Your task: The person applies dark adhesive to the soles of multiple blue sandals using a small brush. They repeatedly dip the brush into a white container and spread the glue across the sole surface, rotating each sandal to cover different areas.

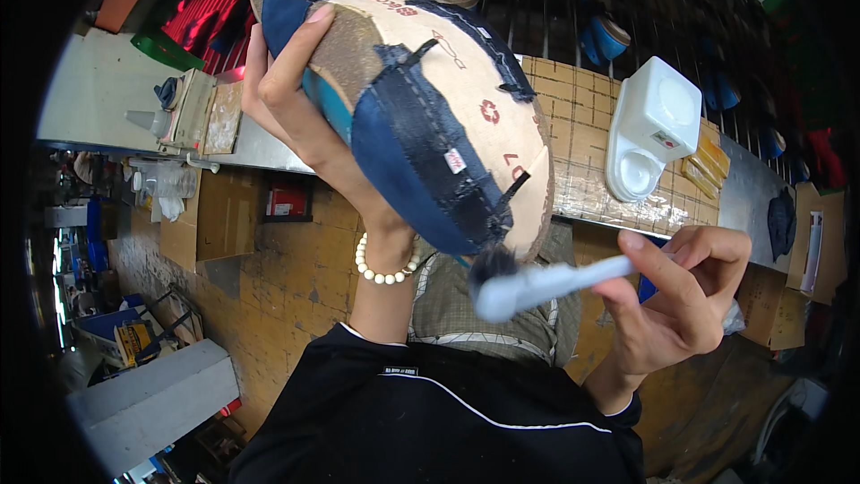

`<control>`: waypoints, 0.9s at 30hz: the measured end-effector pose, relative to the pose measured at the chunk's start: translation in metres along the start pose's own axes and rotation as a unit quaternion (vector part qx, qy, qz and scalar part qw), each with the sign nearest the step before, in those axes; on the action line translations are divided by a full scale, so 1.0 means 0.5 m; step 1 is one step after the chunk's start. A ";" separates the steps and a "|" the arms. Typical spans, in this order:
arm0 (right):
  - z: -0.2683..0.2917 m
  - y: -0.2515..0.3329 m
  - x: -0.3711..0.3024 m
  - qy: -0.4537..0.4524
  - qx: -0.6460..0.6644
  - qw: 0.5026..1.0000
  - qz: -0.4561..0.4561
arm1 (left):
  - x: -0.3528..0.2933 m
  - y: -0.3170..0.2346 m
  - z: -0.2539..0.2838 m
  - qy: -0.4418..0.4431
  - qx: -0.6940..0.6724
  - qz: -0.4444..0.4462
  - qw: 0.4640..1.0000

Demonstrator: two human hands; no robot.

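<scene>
My left hand [309,108] grips a shoe in the making [484,125], held up sole side toward me. Its navy fabric upper is folded over a pale insole board, with dark ragged edges and a bare brown patch near the hand. Between the fingers and thumb of my right hand [685,296] is a brush [560,285] with a whitish handle. The brush's dark bristles are at the shoe's lower end, blurred, and seem to touch the folded edge there.
Behind the shoe runs a bench with a gridded brown board [573,94]. On it stand a white plastic pot with a small round cup [658,112] and a yellowish block [706,166]. A rack of bars [528,0] with blue shoes lies beyond. Cardboard boxes [215,220] sit below left.
</scene>
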State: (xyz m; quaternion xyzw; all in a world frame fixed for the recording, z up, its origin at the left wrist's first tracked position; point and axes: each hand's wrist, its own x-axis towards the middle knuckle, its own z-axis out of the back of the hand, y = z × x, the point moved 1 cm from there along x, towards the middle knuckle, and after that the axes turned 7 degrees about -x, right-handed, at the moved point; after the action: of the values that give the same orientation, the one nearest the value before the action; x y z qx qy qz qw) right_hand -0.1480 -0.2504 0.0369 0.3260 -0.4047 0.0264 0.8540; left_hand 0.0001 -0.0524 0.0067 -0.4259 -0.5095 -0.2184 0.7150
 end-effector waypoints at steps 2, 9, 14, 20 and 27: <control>-0.002 -0.006 0.003 0.012 0.061 0.998 -0.010 | 0.003 0.002 0.007 -0.016 -0.021 0.020 0.999; -0.017 -0.027 -0.008 0.017 0.097 0.994 -0.037 | -0.017 0.005 -0.004 0.043 -0.059 0.058 0.996; -0.027 -0.041 -0.007 0.043 0.111 0.993 0.008 | -0.016 0.004 -0.008 0.048 -0.102 0.087 0.990; -0.030 -0.057 -0.002 0.034 0.123 0.992 0.019 | -0.028 -0.014 -0.022 0.065 -0.188 0.108 0.974; -0.022 -0.070 -0.004 0.047 0.135 0.990 -0.009 | -0.043 -0.041 -0.024 0.078 -0.271 0.138 0.950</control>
State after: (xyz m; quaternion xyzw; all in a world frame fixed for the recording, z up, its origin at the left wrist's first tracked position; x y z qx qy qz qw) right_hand -0.1313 -0.2711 0.0116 0.4401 -0.3541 0.0886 0.8204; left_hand -0.0167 -0.0762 -0.0063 -0.6512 -0.3106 -0.2802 0.6333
